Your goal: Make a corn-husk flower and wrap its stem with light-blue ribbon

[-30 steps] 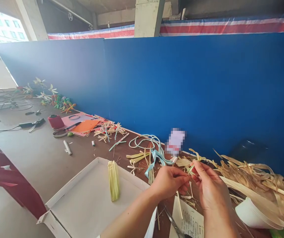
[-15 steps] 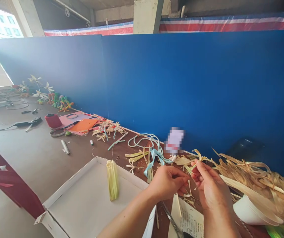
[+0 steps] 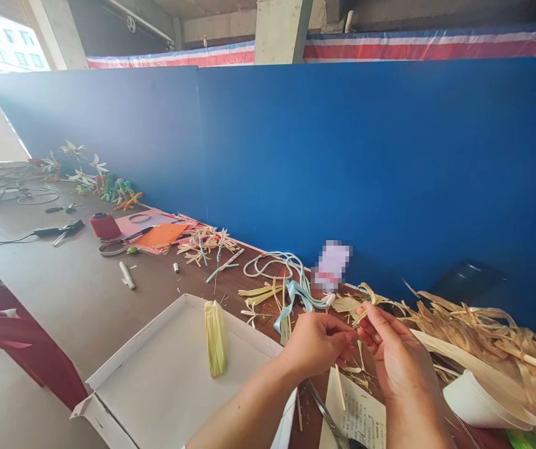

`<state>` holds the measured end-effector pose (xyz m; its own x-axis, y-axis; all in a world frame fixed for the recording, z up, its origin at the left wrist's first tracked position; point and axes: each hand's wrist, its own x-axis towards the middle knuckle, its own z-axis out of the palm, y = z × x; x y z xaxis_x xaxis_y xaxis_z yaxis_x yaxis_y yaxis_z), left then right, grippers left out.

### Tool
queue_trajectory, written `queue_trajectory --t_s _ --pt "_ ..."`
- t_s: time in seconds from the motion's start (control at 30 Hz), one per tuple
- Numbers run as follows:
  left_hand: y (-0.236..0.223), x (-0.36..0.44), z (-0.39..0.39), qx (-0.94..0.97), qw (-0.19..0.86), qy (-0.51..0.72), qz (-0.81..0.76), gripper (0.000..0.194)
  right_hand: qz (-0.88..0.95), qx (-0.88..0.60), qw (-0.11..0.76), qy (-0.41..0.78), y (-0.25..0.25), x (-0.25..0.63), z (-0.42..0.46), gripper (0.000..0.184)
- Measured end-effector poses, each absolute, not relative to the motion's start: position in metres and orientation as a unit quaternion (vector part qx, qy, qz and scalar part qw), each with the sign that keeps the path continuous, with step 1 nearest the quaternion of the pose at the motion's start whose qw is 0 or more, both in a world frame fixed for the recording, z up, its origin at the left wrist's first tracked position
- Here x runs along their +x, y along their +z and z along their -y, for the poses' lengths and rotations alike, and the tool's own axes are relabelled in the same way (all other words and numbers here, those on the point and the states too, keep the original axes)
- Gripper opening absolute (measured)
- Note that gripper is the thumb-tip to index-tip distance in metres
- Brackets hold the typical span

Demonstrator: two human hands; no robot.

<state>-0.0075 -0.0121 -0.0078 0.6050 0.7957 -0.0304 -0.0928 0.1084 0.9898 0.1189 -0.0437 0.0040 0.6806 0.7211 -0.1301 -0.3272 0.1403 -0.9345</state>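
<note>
My left hand [image 3: 317,345] and my right hand [image 3: 392,352] meet in front of me, both pinched on a small piece of pale green and yellow leaf strips [image 3: 360,315]. The fingers of each hand are closed around it. Loose strip offcuts [image 3: 352,373] lie on the brown table [image 3: 80,293] just below my hands. A folded bundle of yellow-green strips [image 3: 214,337] rests in a shallow white box lid [image 3: 155,380] to the left of my left hand.
A heap of dried straw-coloured leaves [image 3: 483,343] and a white cup [image 3: 478,402] sit at the right. Scissors [image 3: 328,421] and a printed sheet [image 3: 359,418] lie near me. Light blue ribbon [image 3: 291,284], orange and pink paper [image 3: 160,234], a red spool [image 3: 103,226] and finished leaf figures [image 3: 108,187] line the blue partition [image 3: 342,156].
My hands stay together on the strip piece with small finger shifts. The view has wobbled slightly; nothing on the table has moved.
</note>
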Motion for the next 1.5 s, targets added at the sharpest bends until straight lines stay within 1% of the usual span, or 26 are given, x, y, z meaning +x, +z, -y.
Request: queue_trajectory --t_s 0.33,0.63,0.77,0.93,1.03,1.13,1.23,1.37,1.5 --pt "-0.01 -0.004 0.01 0.575 0.681 0.323 -0.319 0.021 0.19 -0.561 0.727 0.349 0.0 0.121 0.043 0.038" --pt "-0.011 -0.002 0.007 0.581 0.662 0.313 -0.355 0.018 0.222 -0.583 0.705 0.337 -0.013 0.127 0.038 0.037" --pt "-0.013 0.001 0.004 0.579 0.662 0.321 -0.351 0.017 0.221 -0.577 0.71 0.339 -0.013 0.128 0.032 0.039" --pt "-0.018 0.017 -0.013 0.55 0.686 0.338 -0.336 0.014 0.211 -0.562 0.724 0.34 -0.014 0.138 0.014 0.039" --pt "-0.022 0.029 -0.029 0.537 0.706 0.328 -0.326 0.012 0.208 -0.558 0.732 0.33 -0.017 0.145 0.002 0.041" --pt "-0.027 0.037 -0.043 0.531 0.732 0.304 -0.3 0.011 0.195 -0.552 0.742 0.326 -0.021 0.15 -0.006 0.04" --pt "-0.036 0.042 -0.052 0.531 0.749 0.295 -0.265 0.017 0.195 -0.546 0.749 0.321 -0.023 0.152 -0.008 0.038" --pt "-0.048 0.045 -0.054 0.519 0.761 0.309 -0.235 0.028 0.203 -0.546 0.748 0.318 -0.028 0.155 -0.009 0.041" --pt "-0.052 0.047 -0.051 0.511 0.77 0.307 -0.227 0.028 0.195 -0.556 0.749 0.303 -0.031 0.16 -0.008 0.041"
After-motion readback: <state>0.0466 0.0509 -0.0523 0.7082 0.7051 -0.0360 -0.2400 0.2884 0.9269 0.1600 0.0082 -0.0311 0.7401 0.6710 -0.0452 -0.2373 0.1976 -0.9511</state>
